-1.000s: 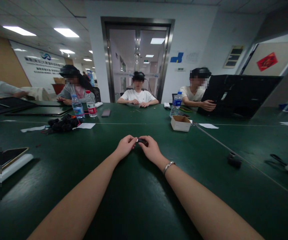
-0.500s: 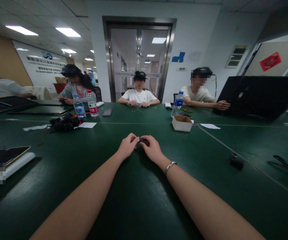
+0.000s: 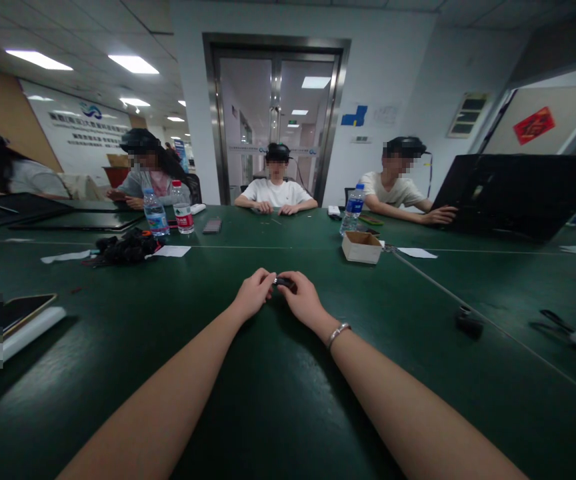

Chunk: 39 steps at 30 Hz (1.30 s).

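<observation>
Between my two hands is a small, dark, elongated object with a silvery end (image 3: 284, 282), too small to name. My right hand (image 3: 304, 300) has its fingers closed around the dark body. The fingertips of my left hand (image 3: 253, 293) pinch at the silvery end. Both hands are close together, just above the green table (image 3: 263, 373). A silver bracelet (image 3: 339, 335) circles my right wrist. Part of the object is hidden by my fingers.
An open cardboard box (image 3: 361, 250) stands beyond my right hand, near a water bottle (image 3: 353, 210). To the left lie tangled black items (image 3: 125, 248), with two bottles behind. A small black object (image 3: 469, 322) lies at right. Several people sit around the table.
My hands keep their hold on the small dark object, with slight finger movement. The whole view has shifted a little.
</observation>
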Each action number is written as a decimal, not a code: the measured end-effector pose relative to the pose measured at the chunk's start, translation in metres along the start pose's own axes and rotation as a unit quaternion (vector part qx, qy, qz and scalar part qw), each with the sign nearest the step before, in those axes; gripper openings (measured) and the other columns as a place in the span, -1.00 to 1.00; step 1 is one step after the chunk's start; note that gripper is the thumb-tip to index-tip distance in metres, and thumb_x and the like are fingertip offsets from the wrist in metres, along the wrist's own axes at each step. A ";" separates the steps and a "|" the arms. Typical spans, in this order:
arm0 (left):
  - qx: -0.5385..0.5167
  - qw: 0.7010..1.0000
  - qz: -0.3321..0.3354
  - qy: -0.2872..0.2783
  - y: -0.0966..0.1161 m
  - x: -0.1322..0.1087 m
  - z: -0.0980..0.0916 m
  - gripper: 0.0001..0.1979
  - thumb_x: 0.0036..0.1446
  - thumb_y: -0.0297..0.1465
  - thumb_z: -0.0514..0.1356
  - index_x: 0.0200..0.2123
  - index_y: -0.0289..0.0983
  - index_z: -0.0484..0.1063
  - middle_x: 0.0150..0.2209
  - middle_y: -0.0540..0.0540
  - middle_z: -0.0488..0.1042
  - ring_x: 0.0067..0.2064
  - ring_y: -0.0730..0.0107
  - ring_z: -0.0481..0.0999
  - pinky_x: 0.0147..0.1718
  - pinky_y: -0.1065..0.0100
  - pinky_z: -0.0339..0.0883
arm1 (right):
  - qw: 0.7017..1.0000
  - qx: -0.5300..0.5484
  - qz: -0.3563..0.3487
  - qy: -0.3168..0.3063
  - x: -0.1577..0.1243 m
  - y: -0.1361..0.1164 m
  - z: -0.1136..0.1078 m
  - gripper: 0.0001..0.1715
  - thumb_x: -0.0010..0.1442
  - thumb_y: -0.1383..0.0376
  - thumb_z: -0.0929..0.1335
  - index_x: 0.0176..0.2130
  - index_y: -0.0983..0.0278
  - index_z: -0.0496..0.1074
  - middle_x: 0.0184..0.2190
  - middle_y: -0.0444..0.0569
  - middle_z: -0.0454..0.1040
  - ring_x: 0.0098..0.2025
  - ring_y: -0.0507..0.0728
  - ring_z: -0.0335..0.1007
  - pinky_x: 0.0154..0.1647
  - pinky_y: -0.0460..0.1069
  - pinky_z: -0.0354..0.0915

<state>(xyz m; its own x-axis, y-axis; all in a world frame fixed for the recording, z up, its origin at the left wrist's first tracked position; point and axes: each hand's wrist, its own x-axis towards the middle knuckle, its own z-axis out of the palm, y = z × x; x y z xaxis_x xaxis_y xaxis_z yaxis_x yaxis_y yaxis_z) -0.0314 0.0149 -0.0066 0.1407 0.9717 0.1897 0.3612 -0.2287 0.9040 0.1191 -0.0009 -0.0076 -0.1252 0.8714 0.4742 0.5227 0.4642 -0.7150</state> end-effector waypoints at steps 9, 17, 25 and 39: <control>-0.009 1.000 0.004 -0.001 0.003 -0.002 0.000 -0.58 0.07 -0.01 0.03 -0.48 -0.27 0.34 -0.53 0.01 0.38 -0.53 0.47 0.37 -0.57 0.44 0.21 | 1.000 -0.001 0.002 -0.001 0.000 0.001 0.001 -0.78 0.08 0.42 0.33 -0.22 0.26 0.44 -0.27 -0.05 0.40 -0.24 0.06 0.32 -0.16 0.01 0.28; -0.017 1.000 -0.003 0.005 0.003 -0.002 0.000 -0.59 0.06 -0.02 0.05 -0.46 -0.26 0.34 -0.52 0.01 0.40 -0.52 0.47 0.38 -0.56 0.44 0.23 | 1.000 0.017 0.005 0.002 0.001 0.005 0.003 -0.76 0.07 0.42 0.32 -0.21 0.26 0.44 -0.25 -0.04 0.41 -0.22 0.06 0.33 -0.13 0.02 0.28; -0.008 1.000 0.003 0.007 0.003 -0.002 0.000 -0.65 0.05 -0.06 0.08 -0.44 -0.25 0.34 -0.52 0.03 0.39 -0.52 0.47 0.39 -0.55 0.44 0.23 | 1.000 0.015 -0.002 0.007 0.000 0.003 0.002 -0.77 0.06 0.42 0.33 -0.22 0.25 0.45 -0.27 -0.06 0.41 -0.24 0.06 0.33 -0.14 0.03 0.28; -0.017 0.999 -0.030 0.015 0.001 0.000 0.001 -0.54 0.12 -0.02 -0.05 -0.53 -0.27 0.32 -0.58 0.00 0.36 -0.56 0.47 0.36 -0.55 0.42 0.25 | 1.000 0.016 0.013 -0.001 0.000 0.000 0.000 -0.77 0.06 0.42 0.33 -0.22 0.26 0.45 -0.27 -0.05 0.40 -0.25 0.05 0.32 -0.16 0.02 0.28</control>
<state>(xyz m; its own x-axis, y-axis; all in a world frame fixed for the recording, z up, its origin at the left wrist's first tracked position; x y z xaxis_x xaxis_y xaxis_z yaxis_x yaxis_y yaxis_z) -0.0301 0.0148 -0.0061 0.0921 0.9851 0.1455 0.3374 -0.1683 0.9262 0.1188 -0.0004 -0.0077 -0.1141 0.8832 0.4549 0.4984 0.4470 -0.7428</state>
